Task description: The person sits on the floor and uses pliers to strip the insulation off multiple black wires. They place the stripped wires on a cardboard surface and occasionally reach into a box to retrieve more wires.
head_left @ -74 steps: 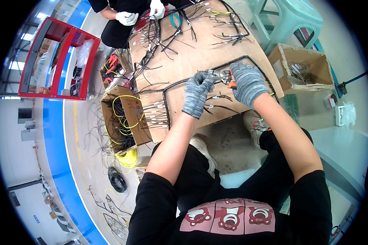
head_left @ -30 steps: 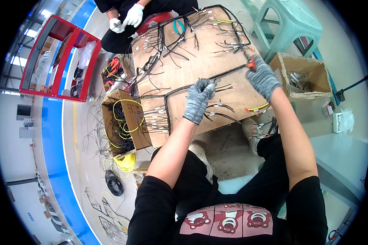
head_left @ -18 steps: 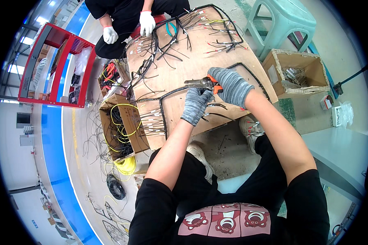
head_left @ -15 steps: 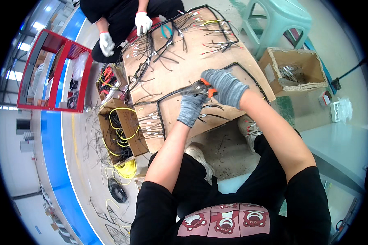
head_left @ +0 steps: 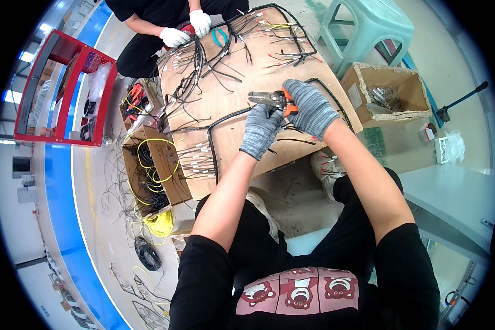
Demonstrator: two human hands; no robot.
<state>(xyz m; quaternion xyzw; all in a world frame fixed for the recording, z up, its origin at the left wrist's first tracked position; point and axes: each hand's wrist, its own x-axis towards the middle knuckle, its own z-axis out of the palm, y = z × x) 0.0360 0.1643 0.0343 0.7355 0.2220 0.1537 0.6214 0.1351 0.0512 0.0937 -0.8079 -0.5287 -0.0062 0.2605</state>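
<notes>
My right hand (head_left: 311, 111), in a grey knitted glove, is closed round the orange handles of a wire stripper (head_left: 268, 98). Its flat metal jaws point left above the wooden board (head_left: 242, 129). Just under the jaws is my left hand (head_left: 260, 127), gloved alike, with its fingers pressed together against the tool; whatever they pinch is hidden. Beneath both hands a black wire harness (head_left: 230, 116) runs over the board, its labelled wire ends fanning out at the left and below my hands.
Across the board a person's white-gloved hands (head_left: 175, 37) work at bundled wires beside teal pliers (head_left: 220, 37). A green stool (head_left: 363, 27) and a carton of metal parts (head_left: 390, 113) stand right. Left are a wire-filled carton (head_left: 168, 165) and a red rack (head_left: 66, 88).
Both my hands have moved slightly up, and the stripper's jaws now show more plainly. The other person's hands have come together over the wires at the board's far edge.
</notes>
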